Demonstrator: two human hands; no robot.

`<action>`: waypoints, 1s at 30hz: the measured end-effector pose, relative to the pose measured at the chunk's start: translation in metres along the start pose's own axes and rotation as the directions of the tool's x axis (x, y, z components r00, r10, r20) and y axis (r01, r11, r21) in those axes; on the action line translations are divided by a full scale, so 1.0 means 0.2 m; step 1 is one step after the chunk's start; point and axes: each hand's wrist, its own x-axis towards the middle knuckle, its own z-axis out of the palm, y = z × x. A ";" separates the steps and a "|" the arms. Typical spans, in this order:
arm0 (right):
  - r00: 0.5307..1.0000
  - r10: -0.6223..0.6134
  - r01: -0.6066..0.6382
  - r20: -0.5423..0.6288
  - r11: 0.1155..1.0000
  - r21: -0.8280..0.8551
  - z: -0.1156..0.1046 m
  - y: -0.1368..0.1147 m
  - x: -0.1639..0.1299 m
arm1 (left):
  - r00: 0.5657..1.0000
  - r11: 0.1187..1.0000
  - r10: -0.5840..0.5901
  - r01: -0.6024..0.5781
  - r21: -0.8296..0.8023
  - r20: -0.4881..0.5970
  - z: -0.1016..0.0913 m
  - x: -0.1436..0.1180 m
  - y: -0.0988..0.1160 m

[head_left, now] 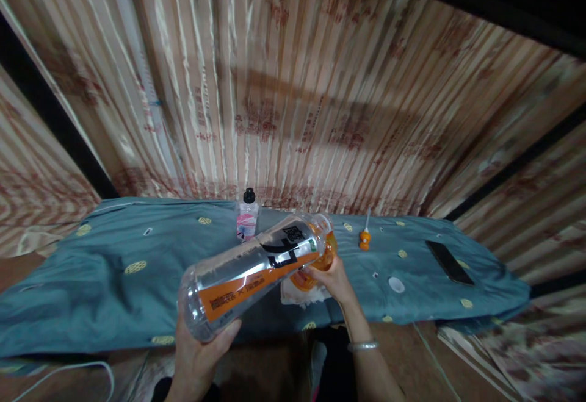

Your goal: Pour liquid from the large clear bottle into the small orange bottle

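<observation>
My left hand (pixel 201 353) grips the base of a large clear plastic bottle (pixel 256 268) with an orange and black label, tilted so that its neck points up and to the right. My right hand (pixel 332 277) holds an orange container (pixel 315 268) right at the bottle's mouth, with a white tissue or cloth (pixel 297 292) lying under it. A silver bracelet (pixel 362 346) is on my right wrist.
A teal cloth (pixel 114 268) covers the table. On it stand a small clear bottle with a black cap (pixel 248 214), a small orange object with a white stem (pixel 365 237), a white lid (pixel 396 284) and a dark phone (pixel 448 262). Striped curtains hang behind.
</observation>
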 end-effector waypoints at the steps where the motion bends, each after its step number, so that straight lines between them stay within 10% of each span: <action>1: 1.000 0.003 -0.003 -0.006 1.000 0.001 0.00 0.00 0.00 | 1.000 1.000 -0.007 0.007 -0.023 -0.006 0.00 0.00 0.01; 30: 1.000 0.016 -0.016 0.002 1.000 0.002 0.00 -0.03 -0.01 | 0.995 0.994 -0.095 0.093 -0.065 -0.035 0.00 -0.01 0.06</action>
